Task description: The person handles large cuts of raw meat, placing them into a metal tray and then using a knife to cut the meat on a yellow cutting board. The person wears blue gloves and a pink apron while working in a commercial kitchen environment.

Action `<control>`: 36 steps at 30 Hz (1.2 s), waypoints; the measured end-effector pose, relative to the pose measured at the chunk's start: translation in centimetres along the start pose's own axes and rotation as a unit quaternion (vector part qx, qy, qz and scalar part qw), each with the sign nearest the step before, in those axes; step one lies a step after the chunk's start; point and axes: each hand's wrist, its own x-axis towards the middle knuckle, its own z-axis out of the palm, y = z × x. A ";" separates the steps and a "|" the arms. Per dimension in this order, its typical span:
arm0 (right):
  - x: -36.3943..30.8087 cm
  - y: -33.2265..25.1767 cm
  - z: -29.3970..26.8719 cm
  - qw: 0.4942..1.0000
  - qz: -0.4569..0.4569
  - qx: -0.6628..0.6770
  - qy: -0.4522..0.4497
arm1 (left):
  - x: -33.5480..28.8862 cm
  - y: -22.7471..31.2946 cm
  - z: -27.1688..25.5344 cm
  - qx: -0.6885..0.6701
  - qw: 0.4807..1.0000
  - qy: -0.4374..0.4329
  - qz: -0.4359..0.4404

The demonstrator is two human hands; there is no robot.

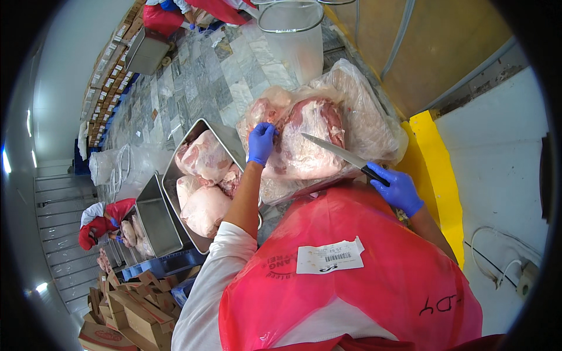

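Observation:
A large slab of raw meat (313, 137) with a pale fat layer lies in front of me on clear plastic wrap. My left hand (261, 144), in a blue glove, is closed at the slab's left edge; its fingertips are partly hidden there. In my right hand (398, 188), also blue-gloved, is the black handle of a knife (339, 152). The long blade points left across the slab's upper surface. Beyond my left hand, more raw meat (263, 111) shows under the plastic. A big plastic-wrapped piece (366, 111) sits behind and right of the slab.
On my left stands a steel bin (170, 175) with several meat chunks. A clear bag on a hoop (293, 52) hangs beyond the meat. A yellow post (436, 181) and white wall flank my right. Empty cartons (134, 310) pile at lower left; a co-worker (102, 222) bends farther left.

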 end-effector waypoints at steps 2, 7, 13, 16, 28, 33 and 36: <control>0.1 0.4 0.0 1.000 -0.006 -0.002 0.002 | 0.2 0.6 -0.1 0.040 0.999 -0.023 -0.027; 0.2 -0.1 0.1 1.000 -0.009 0.012 0.017 | 0.6 4.3 3.4 0.415 0.899 -0.002 0.137; -0.1 -0.3 0.2 1.000 -0.012 -0.009 0.002 | 3.9 4.9 5.2 0.559 0.814 -0.030 0.153; -0.7 0.0 0.4 1.000 0.000 -0.021 0.001 | 4.8 2.8 3.9 0.453 0.854 0.021 0.253; -2.3 0.6 0.2 1.000 0.022 0.012 0.012 | 3.8 6.3 3.0 0.080 0.993 -0.081 0.013; -1.8 0.4 -0.2 1.000 0.007 -0.004 0.009 | 5.5 6.9 1.3 0.078 0.993 -0.081 -0.039; -1.7 0.7 0.0 1.000 0.000 -0.003 0.013 | 5.2 7.6 1.0 0.166 0.983 -0.080 0.027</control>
